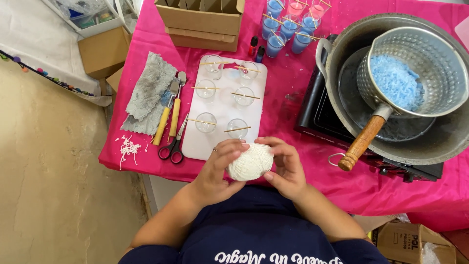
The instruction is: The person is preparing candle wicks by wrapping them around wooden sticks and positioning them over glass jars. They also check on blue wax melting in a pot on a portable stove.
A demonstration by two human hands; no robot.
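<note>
View from above my chest. My left hand (215, 168) and right hand (286, 166) together cradle a ball of white string (250, 162), held just above the near edge of the tabletop (288, 83), which is draped in bright pink cloth. The fingers (233, 145) of my left hand curl over the ball's top and left side, grasping it; those of my right hand close on its right side and underside. Just beyond the ball lies a white board (222, 134) bearing six clear small glasses (205, 121), each with a thin wooden stick across its rim. Left of the board: red-handled scissors (174, 143), two yellow-handled tools (168, 116), a grey rag (149, 90) and scraps of cut string (128, 146). To the right, a hammered metal saucepan (430, 63) with a wooden handle, holding blue flakes (395, 80), sits inside a larger pot (439, 142) on a black hotplate (317, 115). Farther back stand glasses filled with blue and pink wax (288, 24) and a cardboard box (200, 22).
</note>
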